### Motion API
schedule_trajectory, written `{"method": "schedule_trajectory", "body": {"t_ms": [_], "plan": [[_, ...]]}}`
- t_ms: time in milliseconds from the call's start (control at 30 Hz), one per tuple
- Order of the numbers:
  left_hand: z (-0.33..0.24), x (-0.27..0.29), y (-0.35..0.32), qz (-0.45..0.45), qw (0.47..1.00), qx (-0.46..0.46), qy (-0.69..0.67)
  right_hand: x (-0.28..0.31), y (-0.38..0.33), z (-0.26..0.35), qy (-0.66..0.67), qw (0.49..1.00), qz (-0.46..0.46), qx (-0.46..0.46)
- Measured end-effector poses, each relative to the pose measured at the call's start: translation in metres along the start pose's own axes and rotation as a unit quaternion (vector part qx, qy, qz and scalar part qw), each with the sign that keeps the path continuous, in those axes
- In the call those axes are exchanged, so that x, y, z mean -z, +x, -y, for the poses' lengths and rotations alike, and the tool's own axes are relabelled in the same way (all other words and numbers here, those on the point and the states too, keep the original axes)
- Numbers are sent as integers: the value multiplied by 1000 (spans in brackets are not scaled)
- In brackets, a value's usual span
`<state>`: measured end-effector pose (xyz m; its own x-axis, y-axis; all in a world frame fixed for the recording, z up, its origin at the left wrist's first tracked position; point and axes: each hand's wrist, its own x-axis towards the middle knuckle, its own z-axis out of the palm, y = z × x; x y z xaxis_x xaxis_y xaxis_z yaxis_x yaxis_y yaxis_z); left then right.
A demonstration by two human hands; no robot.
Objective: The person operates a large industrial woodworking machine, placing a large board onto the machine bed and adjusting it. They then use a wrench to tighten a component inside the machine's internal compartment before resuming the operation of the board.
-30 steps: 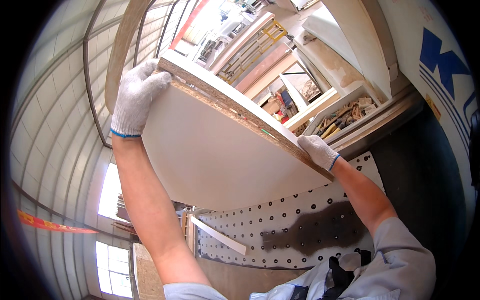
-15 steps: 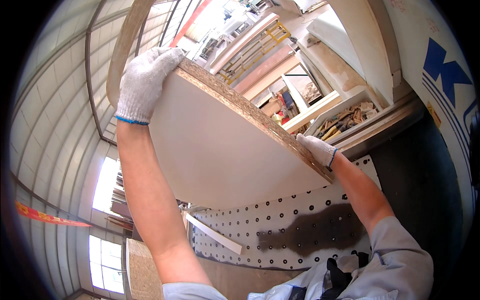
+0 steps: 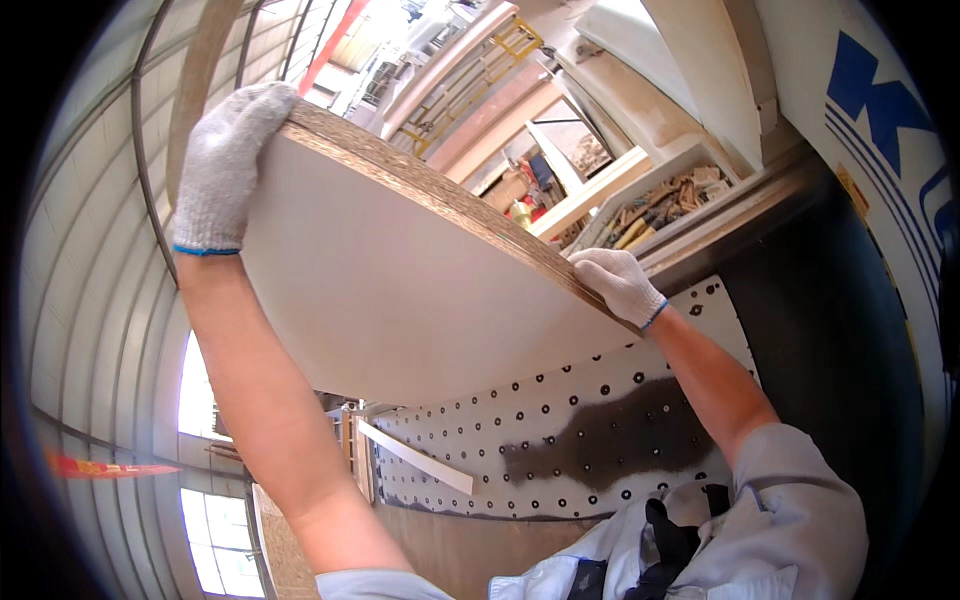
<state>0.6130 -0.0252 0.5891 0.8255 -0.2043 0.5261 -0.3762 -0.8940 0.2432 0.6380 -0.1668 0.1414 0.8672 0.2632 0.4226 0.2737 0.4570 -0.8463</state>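
A large white-faced particle board panel (image 3: 400, 280) is held up at a tilt in front of me, its raw brown edges showing along the top. My left hand (image 3: 225, 165), in a white knitted glove with a blue cuff, is closed over the panel's upper left corner. Lower down, my right hand (image 3: 618, 282), gloved alike, grips the same edge near its right end. The fingertips of both hands are hidden behind the board. Below the panel lies a white table with rows of black studs (image 3: 530, 410) and a large dark patch.
A white strip (image 3: 415, 455) lies at the left end of the studded table. Beyond the panel stands a bin of scraps (image 3: 670, 205), with a yellow metal frame (image 3: 470, 85) farther back. A white machine housing with blue markings (image 3: 870, 110) rises at the right.
Both hands and the panel have shifted left and slightly up in view. The surroundings have slid left too, so my head has turned a little. The grip looks the same.
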Motion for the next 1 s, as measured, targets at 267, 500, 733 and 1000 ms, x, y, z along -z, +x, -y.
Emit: {"method": "schedule_trajectory", "body": {"t_ms": [267, 500, 733, 1000], "plan": [[-2, -1, -6, 2, 1000, -1, 4, -1, -13, 15, -9, 999, -27, -15], [14, 6, 1, -6, 998, -58, 40, -10, -20, 2, -21, 993, -114, -5], [-1, -5, -9, -7, 996, -51, 72, -8, -20, 4, -43, 992, -116, 5], [5, 1, -7, -33, 995, -47, 88, 1, -28, -1, -68, 995, -73, 21]]}}
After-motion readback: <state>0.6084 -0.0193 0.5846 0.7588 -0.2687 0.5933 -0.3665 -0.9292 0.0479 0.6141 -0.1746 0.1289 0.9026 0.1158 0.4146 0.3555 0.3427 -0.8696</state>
